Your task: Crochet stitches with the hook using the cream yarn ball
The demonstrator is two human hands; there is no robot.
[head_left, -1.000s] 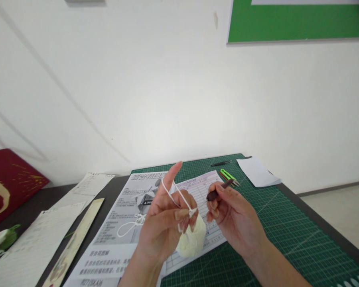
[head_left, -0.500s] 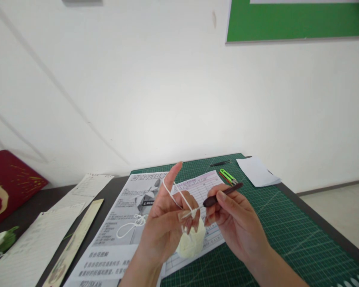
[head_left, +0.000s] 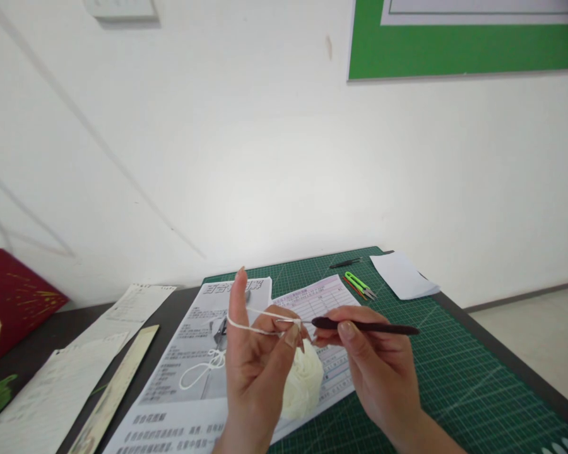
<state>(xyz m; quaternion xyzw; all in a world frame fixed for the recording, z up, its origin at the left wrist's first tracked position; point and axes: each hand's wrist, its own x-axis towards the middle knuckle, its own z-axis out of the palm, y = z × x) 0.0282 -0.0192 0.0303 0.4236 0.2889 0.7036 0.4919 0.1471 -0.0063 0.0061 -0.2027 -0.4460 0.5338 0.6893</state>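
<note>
My left hand pinches a small bit of white yarn work between thumb and fingers, its index finger raised with a strand of white yarn looped round it. In my right hand is a crochet hook with a dark brown handle, held like a pen. The hook's thin metal shaft points left and meets the yarn at the left fingertips. Behind and below the hands sits a pale cream ball of yarn on the papers, partly covered by the left hand.
A printed pattern sheet and a form lie on the green cutting mat. Green thread snips, black tweezers and white paper are beyond. Left are a ruler, handwritten sheets and a red board.
The crochet hook has swung from slanting upward to nearly level. My left hand has turned more upright, its index finger moving left and stretching the yarn sideways. The view has shifted slightly.
</note>
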